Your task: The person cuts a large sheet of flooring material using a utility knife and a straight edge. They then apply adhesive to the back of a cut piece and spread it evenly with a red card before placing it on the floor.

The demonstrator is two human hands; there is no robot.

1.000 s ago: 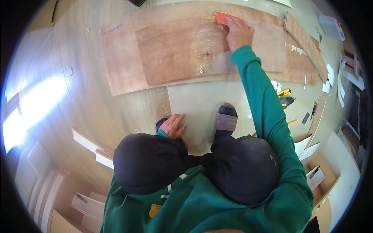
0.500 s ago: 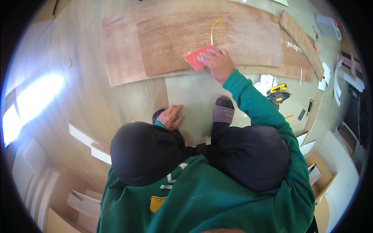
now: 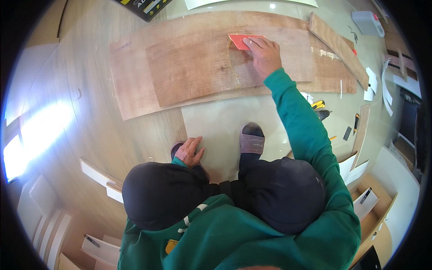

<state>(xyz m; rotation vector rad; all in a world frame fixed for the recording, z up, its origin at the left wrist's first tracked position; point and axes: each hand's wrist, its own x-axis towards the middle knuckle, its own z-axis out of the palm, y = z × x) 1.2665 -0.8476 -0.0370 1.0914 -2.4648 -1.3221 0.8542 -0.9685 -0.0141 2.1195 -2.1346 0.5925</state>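
My right hand (image 3: 265, 56) is closed on a flat red spreader (image 3: 237, 40), its edge touching the upper board near the far side. Under it, a thin wooden board (image 3: 189, 63) lies on a larger wooden sheet (image 3: 128, 85) on the floor. From the spreader's left corner a curved, shiny yellowish line of glue-like stuff (image 3: 233, 72) runs toward the near edge, with a darker, wet-looking patch to its right. Beside my left foot, my left hand (image 3: 191, 152) hangs with fingers apart and holds nothing.
A loose wooden plank (image 3: 335, 47) lies across the sheet's right end. Beyond it stands a white jug (image 3: 366, 23). A yellow cutter (image 3: 318, 104) and a partly hidden drill (image 3: 323, 114) lie right of my forearm. A black case (image 3: 146, 6) shows at the top.
My right hand has carried the spreader away from me to the board's far side. The yellowish line now reaches toward the near edge. My left hand stays by my foot; the view has shifted slightly.
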